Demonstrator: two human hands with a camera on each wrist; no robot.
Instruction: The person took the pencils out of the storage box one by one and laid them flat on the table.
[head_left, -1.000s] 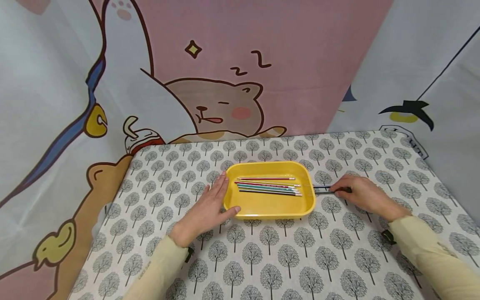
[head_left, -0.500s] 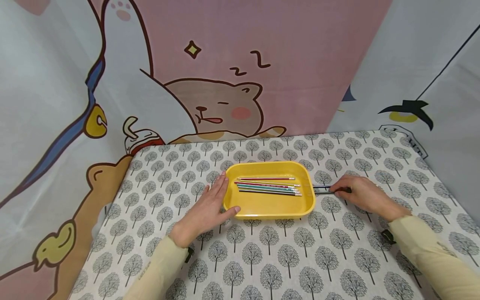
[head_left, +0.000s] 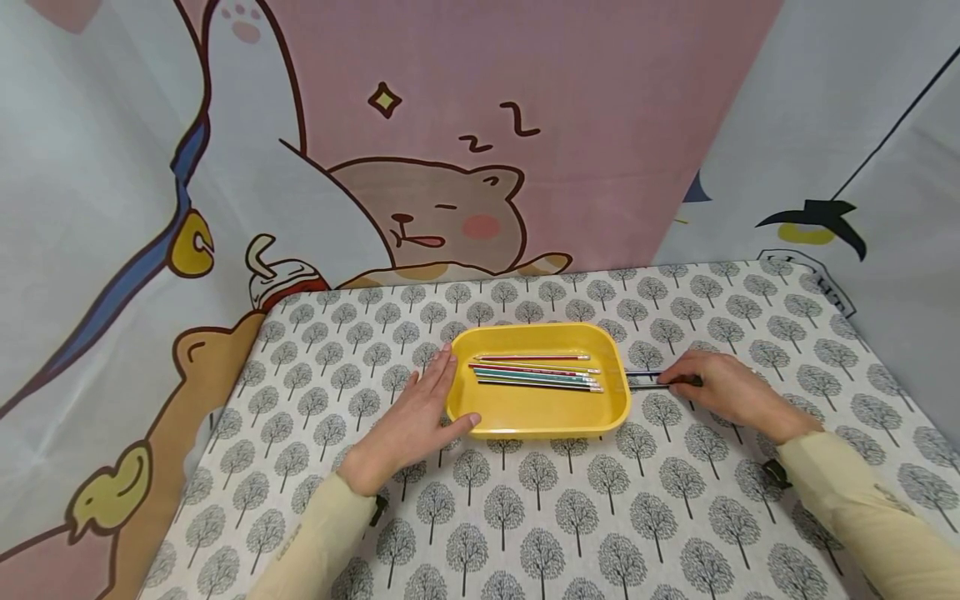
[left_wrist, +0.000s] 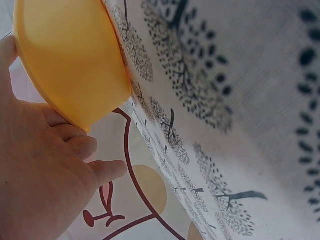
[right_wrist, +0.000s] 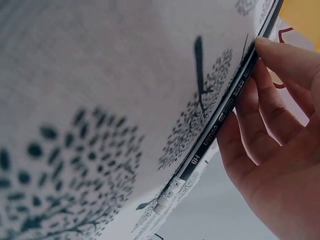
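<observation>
A yellow plastic tray [head_left: 543, 422] stands on the cloth in the head view, with several coloured pencils [head_left: 536, 375] lying in it, their white eraser ends to the right. My left hand [head_left: 408, 425] rests against the tray's left end, its fingers straight along the wall and the thumb at the front rim. The left wrist view shows those fingers at the rim of the yellow tray [left_wrist: 75, 60]. Right of the tray, my right hand [head_left: 723, 387] pinches a black pencil [right_wrist: 215, 122] marked HB, low over the cloth. A second dark pencil [head_left: 641, 372] lies beside it, partly hidden by the hand.
A white tablecloth [head_left: 525, 517] printed with grey trees covers the table. Behind it hangs a cartoon backdrop [head_left: 600, 100] with a sleeping bear, and more printed fabric [head_left: 885, 167] forms the right side.
</observation>
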